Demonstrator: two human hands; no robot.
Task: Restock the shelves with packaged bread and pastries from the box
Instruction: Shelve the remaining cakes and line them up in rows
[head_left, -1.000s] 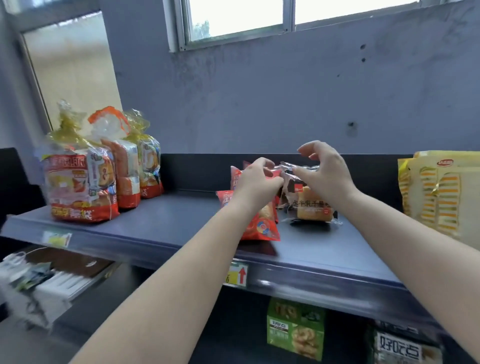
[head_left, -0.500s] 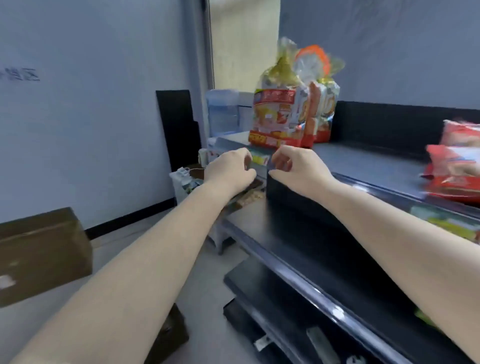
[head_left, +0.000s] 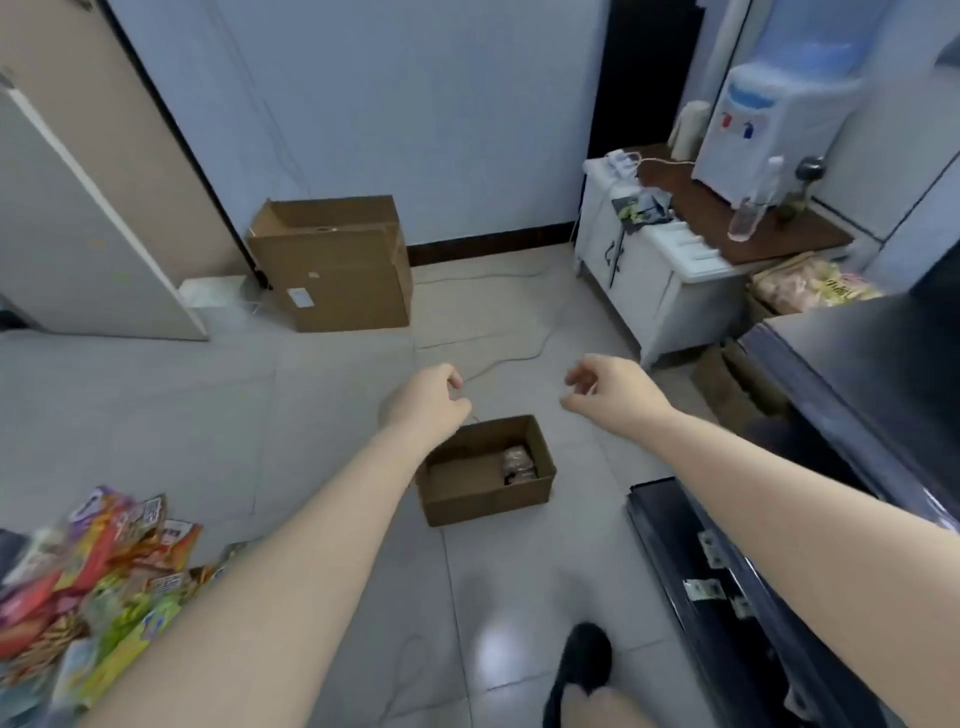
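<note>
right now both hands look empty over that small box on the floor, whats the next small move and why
Probably lower the right hand into the small open box and take the dark packet lying at its right end. Both hands hold nothing, the left hand hangs just above the box's near-left corner, and that packet is the only stock visible inside.

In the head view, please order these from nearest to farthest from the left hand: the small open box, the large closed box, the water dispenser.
Measured from the left hand:
1. Small open box, on the floor just below the hand.
2. Large closed box, against the wall, up and to the left.
3. Water dispenser, on the cabinet at far right.
</note>
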